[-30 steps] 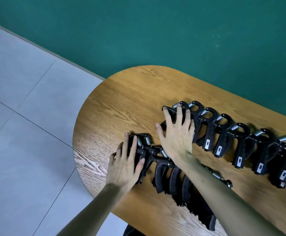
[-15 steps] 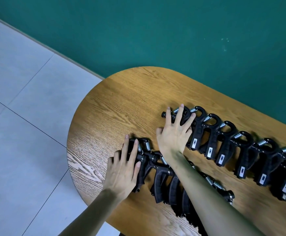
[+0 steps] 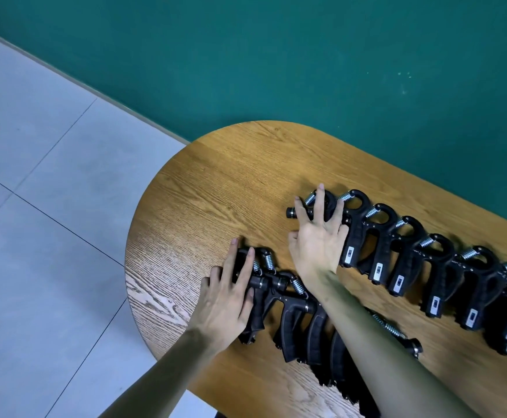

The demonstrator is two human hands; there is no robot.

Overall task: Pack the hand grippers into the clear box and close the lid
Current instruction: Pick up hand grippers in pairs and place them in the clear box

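Observation:
Two rows of black hand grippers with steel springs lie on the wooden table (image 3: 216, 182). The far row (image 3: 427, 267) runs from the middle to the right edge, several overlapping, each with a small white label. The near row (image 3: 294, 321) runs toward the bottom edge, partly hidden under my right forearm. My right hand (image 3: 318, 236) lies flat, fingers spread, on the leftmost gripper of the far row. My left hand (image 3: 228, 297) lies flat, fingers spread, on the leftmost gripper of the near row. No clear box is in view.
The table's rounded left end overhangs a grey tiled floor (image 3: 50, 206). A green wall (image 3: 276, 55) runs behind the table. Bare wood lies to the left of and beyond both rows.
The view has shifted, so table and grippers sit lower and further right in the frame. Both hands stay pressed on the left ends of their rows; the far row looks slightly tighter.

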